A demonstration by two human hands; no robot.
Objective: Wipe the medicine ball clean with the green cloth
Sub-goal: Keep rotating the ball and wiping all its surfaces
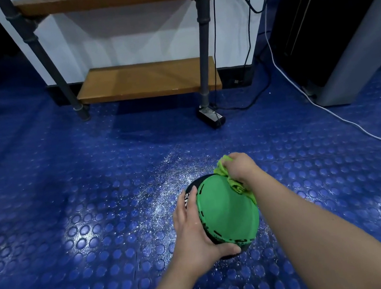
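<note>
The medicine ball (226, 210), green on top with black sides and white lettering, rests on the blue studded floor. My left hand (193, 230) grips its near left side, fingers spread over the black part. My right hand (240, 168) is closed on a bunched green cloth (228, 175) and presses it against the ball's far right edge. Part of the cloth hangs down under my right wrist.
White speckles (181, 170) lie scattered on the floor (71, 211) beyond the ball. A pipe-framed wooden shelf (147, 80) stands ahead, with a black power adapter (211, 117) and cables at its foot. A white cable (354, 123) crosses the floor at right, near a grey cabinet (343, 47).
</note>
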